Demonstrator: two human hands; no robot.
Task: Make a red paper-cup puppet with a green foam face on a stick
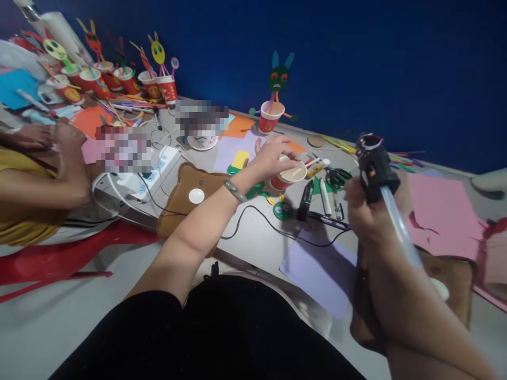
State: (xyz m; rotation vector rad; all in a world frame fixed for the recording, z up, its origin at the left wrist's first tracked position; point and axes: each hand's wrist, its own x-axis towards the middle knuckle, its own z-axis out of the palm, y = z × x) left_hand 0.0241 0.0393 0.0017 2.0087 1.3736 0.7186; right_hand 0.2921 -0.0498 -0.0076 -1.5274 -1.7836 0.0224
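Note:
My left hand (273, 158), with a bangle at its wrist, grips a red-and-white paper cup (282, 181) by the rim. A pale piece shows inside the cup. Raised above the table on the right, my right hand (362, 214) is closed around a black hot glue gun (374, 171), with a long translucent glue stick (400, 227) coming out of its back. A green cut-out face with eyes (282, 211) lies just in front of the cup. Behind stands another cup (267, 125) bearing a green-faced, blue-eared figure (279, 79).
Markers (325, 198), black scissors (336, 178) and purple paper (317, 269) lie near my hands. A black cord (253, 208) crosses the table to a power strip (158, 171). Another person's arm (47, 179) rests at left, near several decorated cups (127, 82). Pink paper (443, 211) lies right.

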